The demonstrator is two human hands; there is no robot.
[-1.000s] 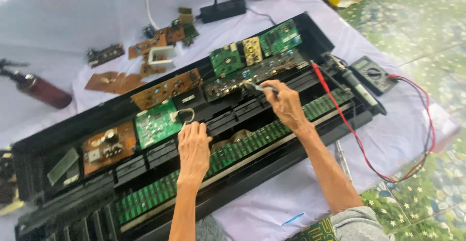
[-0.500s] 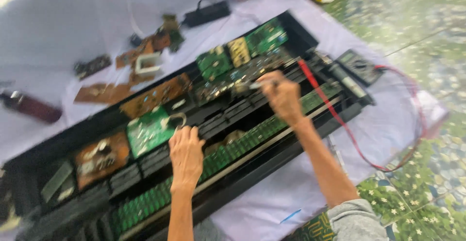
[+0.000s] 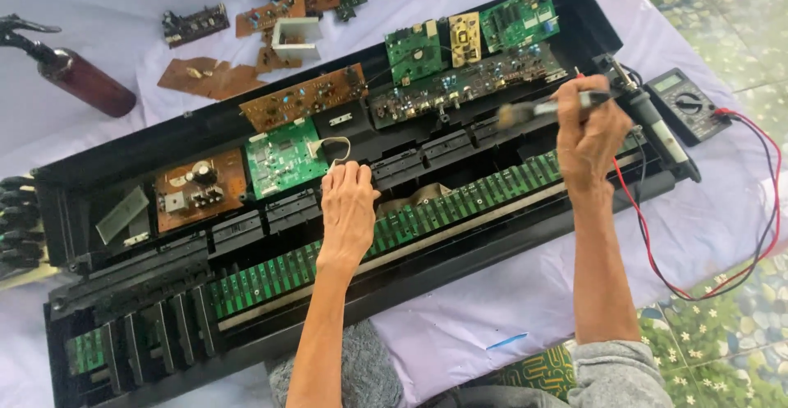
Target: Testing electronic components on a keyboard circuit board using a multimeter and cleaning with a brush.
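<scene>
An opened electronic keyboard case (image 3: 492, 240) lies across a white cloth, its green and brown circuit boards (image 3: 283, 158) bared. My left hand (image 3: 348, 211) rests flat on the black frame near the middle, beside a white cable loop (image 3: 332, 147). My right hand (image 3: 588, 133) is raised over the right end and grips a thin brush (image 3: 538, 110), its blurred tip pointing left over the long board (image 3: 460, 88). A soldering iron (image 3: 648, 116) lies just right of that hand.
A multimeter (image 3: 688, 104) with red and black leads (image 3: 657, 252) sits at the right. A brown spray bottle (image 3: 78, 80) stands far left. Loose boards (image 3: 271, 22) lie on the cloth behind the case. Patterned floor (image 3: 739, 318) shows at the right.
My right hand has lifted and shifted right with the brush, away from the boards. My left hand stays on the frame. The camera has moved closer.
</scene>
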